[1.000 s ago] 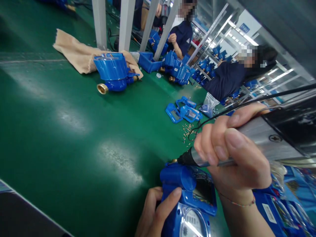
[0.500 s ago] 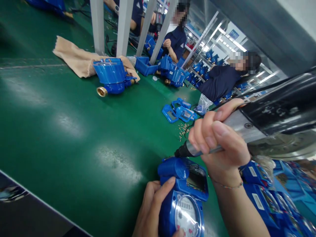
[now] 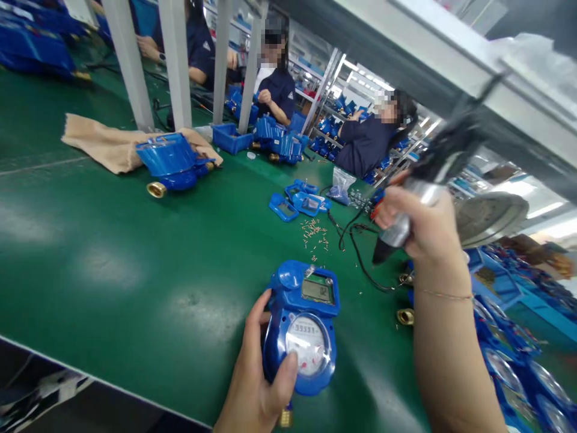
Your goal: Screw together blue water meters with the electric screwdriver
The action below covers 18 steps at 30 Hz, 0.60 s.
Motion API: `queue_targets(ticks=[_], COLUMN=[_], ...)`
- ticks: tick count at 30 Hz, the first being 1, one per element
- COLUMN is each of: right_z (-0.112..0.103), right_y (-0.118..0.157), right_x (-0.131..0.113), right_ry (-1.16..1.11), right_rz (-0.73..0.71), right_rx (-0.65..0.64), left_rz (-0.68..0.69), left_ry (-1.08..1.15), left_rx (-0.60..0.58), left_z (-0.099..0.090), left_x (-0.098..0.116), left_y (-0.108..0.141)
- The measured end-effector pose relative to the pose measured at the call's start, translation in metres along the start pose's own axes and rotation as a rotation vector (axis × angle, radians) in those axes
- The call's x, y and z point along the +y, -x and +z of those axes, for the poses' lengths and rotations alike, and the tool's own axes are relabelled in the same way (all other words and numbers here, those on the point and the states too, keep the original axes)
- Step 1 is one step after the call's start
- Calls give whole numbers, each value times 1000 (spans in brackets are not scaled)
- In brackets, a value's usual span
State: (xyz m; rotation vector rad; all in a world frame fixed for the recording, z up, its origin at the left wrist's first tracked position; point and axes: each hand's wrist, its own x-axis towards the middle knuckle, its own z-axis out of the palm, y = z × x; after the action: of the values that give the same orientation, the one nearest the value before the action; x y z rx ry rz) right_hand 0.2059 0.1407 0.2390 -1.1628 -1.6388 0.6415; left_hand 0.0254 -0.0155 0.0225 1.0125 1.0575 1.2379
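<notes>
A blue water meter (image 3: 301, 325) with a small display and a round dial stands on the green table, its face towards me. My left hand (image 3: 261, 367) is wrapped round its left side, thumb on the dial's edge. Up and to the right, my right hand (image 3: 421, 216) grips a black and silver power screwdriver (image 3: 430, 186). The tool's black tip points down and left, apart from the meter. Small screws (image 3: 314, 231) lie scattered beyond the meter, near several blue covers (image 3: 306, 203).
Another blue meter (image 3: 169, 161) lies by a brown cloth (image 3: 101, 143) at the left. Metal posts (image 3: 175, 66) rise behind. A black cable (image 3: 360, 258) crosses the table. More meters (image 3: 509, 379) stand at right. People in dark shirts work beyond.
The screwdriver in my right hand has lifted off the meter's top and moved up and right. The meter's face has turned more towards me, with my left hand still round it. The view has shifted.
</notes>
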Motion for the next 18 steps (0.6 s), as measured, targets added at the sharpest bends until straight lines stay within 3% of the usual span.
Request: queue_targets(ticks=[3,5,8,11,14,18], right_z=[-18,-20,-17,-15,-17,-13], right_y=[28,50,81,103,115,124], right_x=[46,79,120,145,153,143], right_ry=[681,810,913,958,935,783], right_rz=[292,324,351,387,389,335], right_rx=[-213,-232,-186,-125,-47,85], left_rz=[-56,-110,-194,-256,-341,-369], left_ry=[34,89,139,152,169,184], left_rx=[44,59,62,30,-49,-184], left_z=[2,2,-1,-5,-8,-11], left_x=[10,15,24,37,52,61], left_y=[-2,-6,-15,-24,-32,-40])
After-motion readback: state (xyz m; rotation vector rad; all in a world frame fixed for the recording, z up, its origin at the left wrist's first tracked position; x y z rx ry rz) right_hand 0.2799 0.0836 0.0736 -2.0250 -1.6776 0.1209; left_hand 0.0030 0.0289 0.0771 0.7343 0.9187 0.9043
